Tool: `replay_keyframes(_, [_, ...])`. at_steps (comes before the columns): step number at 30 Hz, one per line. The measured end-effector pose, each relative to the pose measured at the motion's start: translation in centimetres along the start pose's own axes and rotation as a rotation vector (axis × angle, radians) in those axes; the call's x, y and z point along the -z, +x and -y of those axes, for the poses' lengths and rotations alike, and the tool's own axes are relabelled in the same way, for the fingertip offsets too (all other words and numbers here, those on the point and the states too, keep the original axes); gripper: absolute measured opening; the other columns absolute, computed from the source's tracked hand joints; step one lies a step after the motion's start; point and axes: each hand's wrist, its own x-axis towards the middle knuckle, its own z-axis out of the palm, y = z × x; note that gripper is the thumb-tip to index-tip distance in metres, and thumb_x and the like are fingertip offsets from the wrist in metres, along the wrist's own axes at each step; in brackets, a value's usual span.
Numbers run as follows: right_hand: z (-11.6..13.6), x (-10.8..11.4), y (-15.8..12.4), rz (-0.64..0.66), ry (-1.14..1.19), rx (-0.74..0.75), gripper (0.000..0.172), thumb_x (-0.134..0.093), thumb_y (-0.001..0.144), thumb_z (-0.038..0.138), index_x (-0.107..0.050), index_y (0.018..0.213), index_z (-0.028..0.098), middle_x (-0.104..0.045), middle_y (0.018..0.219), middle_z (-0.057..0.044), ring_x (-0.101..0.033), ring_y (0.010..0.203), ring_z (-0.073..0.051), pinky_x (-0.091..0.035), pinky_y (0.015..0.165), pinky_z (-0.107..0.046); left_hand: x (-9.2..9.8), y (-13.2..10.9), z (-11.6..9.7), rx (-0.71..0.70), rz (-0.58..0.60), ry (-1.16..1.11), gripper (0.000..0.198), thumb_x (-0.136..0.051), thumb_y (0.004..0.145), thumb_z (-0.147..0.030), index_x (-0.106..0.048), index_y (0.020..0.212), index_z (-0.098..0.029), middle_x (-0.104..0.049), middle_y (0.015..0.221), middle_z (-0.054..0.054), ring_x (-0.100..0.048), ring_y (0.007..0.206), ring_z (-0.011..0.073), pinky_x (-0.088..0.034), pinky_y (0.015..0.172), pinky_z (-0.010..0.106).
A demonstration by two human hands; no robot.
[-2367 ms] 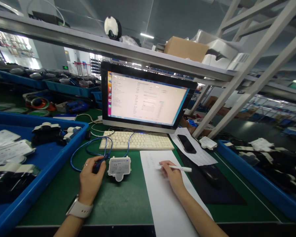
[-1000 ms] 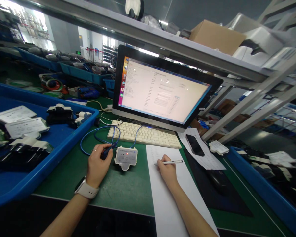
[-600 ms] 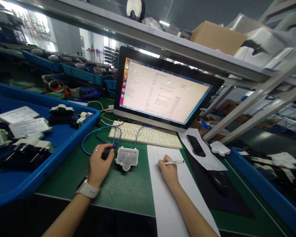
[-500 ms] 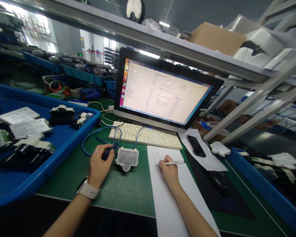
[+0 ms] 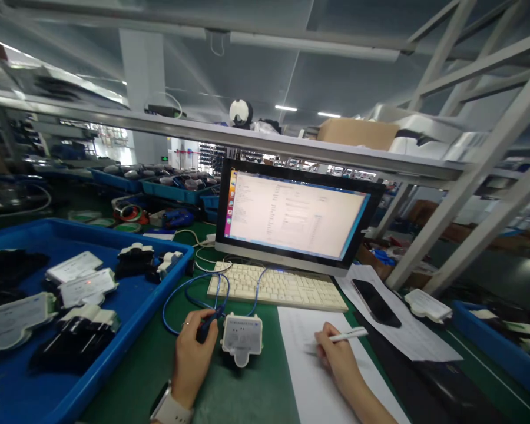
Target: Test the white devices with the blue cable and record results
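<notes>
My left hand (image 5: 193,357) is closed round the dark plug of a blue cable (image 5: 182,292), right beside a small white device (image 5: 242,337) that lies on the green mat. A ring shows on one finger and a watch on the wrist. My right hand (image 5: 337,360) grips a white pen (image 5: 348,335) with its tip over a long white sheet of paper (image 5: 314,377). The blue cable loops in front of a cream keyboard (image 5: 277,287), behind which a lit monitor (image 5: 297,214) stands.
A blue tray (image 5: 115,335) at the left holds several black-and-white devices. A black phone (image 5: 375,304) lies on papers at the right, with a small white device (image 5: 427,304) beyond it. Another blue tray (image 5: 499,347) borders the far right. A shelf with a cardboard box (image 5: 357,133) runs overhead.
The view has tilted upward, so the hands and desk sit lower in the frame. Both hands keep their grips and places; the pen has barely shifted on the paper.
</notes>
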Motion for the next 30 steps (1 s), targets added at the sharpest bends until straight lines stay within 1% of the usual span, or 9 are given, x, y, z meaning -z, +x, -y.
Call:
replay_keyframes(2, [-0.4, 0.7, 0.5, -0.011, -0.016, 0.034, 0.032, -0.055, 0.062, 0.041, -0.031, 0.051, 0.024, -0.039, 0.034, 0.006, -0.025, 0.03, -0.007, -0.015, 0.032, -0.02, -0.1, 0.0, 0.2, 0.02, 0.001, -0.01, 0.019, -0.051, 0.078, -0.035, -0.06, 0.085, -0.02, -0.061, 0.084, 0.005, -0.059, 0.079, 0.0209, -0.049, 0.069, 0.032])
replay_keyframes(5, [-0.7, 1.5, 0.6, -0.071, -0.043, 0.067, 0.034, -0.055, 0.064, 0.044, -0.033, 0.05, 0.023, -0.04, 0.036, 0.005, -0.028, 0.031, -0.008, -0.019, 0.033, -0.02, -0.1, 0.0, 0.2, 0.034, 0.001, -0.014, 0.02, -0.051, 0.077, -0.037, -0.061, 0.084, -0.021, -0.061, 0.083, 0.005, -0.06, 0.079, 0.0214, -0.049, 0.069, 0.034])
replay_keyframes(8, [-0.8, 1.7, 0.5, -0.093, -0.084, 0.089, 0.034, -0.055, 0.065, 0.044, -0.035, 0.048, 0.023, -0.041, 0.037, 0.005, -0.032, 0.033, -0.009, -0.024, 0.034, -0.021, -0.1, 0.1, 0.1, 0.042, -0.007, -0.02, 0.021, -0.052, 0.076, -0.038, -0.061, 0.083, -0.02, -0.062, 0.082, 0.006, -0.06, 0.078, 0.0219, -0.05, 0.069, 0.034])
replay_keyframes(11, [-0.7, 1.5, 0.2, -0.09, -0.126, 0.122, 0.033, -0.056, 0.065, 0.043, -0.036, 0.047, 0.023, -0.041, 0.037, 0.004, -0.035, 0.035, -0.01, -0.027, 0.036, -0.023, -0.1, 0.1, 0.1, 0.054, -0.013, -0.018, 0.024, -0.052, 0.076, -0.041, -0.062, 0.082, -0.02, -0.062, 0.081, 0.006, -0.06, 0.078, 0.0226, -0.05, 0.068, 0.035])
replay_keyframes(17, [-0.4, 0.6, -0.4, -0.154, -0.083, 0.165, 0.031, -0.052, 0.067, 0.041, -0.035, 0.049, 0.023, -0.041, 0.037, 0.005, -0.032, 0.035, -0.01, -0.027, 0.036, -0.023, 0.0, 0.1, 0.1, 0.067, -0.003, 0.002, 0.027, -0.053, 0.074, -0.044, -0.063, 0.082, -0.02, -0.063, 0.083, 0.007, -0.061, 0.079, 0.0236, -0.051, 0.068, 0.037])
replay_keyframes(22, [0.0, 0.4, -0.7, -0.152, -0.103, 0.182, 0.03, -0.051, 0.067, 0.04, -0.034, 0.049, 0.024, -0.042, 0.037, 0.005, -0.034, 0.035, -0.011, -0.028, 0.038, -0.023, 0.0, 0.2, 0.1, 0.052, -0.009, -0.003, 0.027, -0.053, 0.074, -0.045, -0.062, 0.081, -0.02, -0.063, 0.081, 0.006, -0.061, 0.078, 0.0231, -0.051, 0.067, 0.036])
replay_keyframes(28, [-0.1, 0.3, -0.7, -0.158, -0.097, 0.172, 0.03, -0.051, 0.067, 0.041, -0.033, 0.051, 0.024, -0.043, 0.036, 0.005, -0.035, 0.034, -0.011, -0.029, 0.038, -0.024, 0.0, 0.2, 0.1, 0.078, 0.0, 0.0, 0.028, -0.053, 0.074, -0.045, -0.062, 0.082, -0.02, -0.063, 0.083, 0.007, -0.061, 0.08, 0.0234, -0.051, 0.068, 0.036])
replay_keyframes(30, [-0.3, 0.4, -0.6, -0.136, -0.092, 0.172, 0.031, -0.052, 0.066, 0.042, -0.033, 0.05, 0.024, -0.043, 0.036, 0.005, -0.036, 0.034, -0.011, -0.029, 0.038, -0.023, 0.0, 0.2, 0.1, 0.083, 0.003, -0.001, 0.028, -0.053, 0.074, -0.045, -0.062, 0.082, -0.02, -0.063, 0.083, 0.007, -0.061, 0.079, 0.0233, -0.051, 0.068, 0.036])
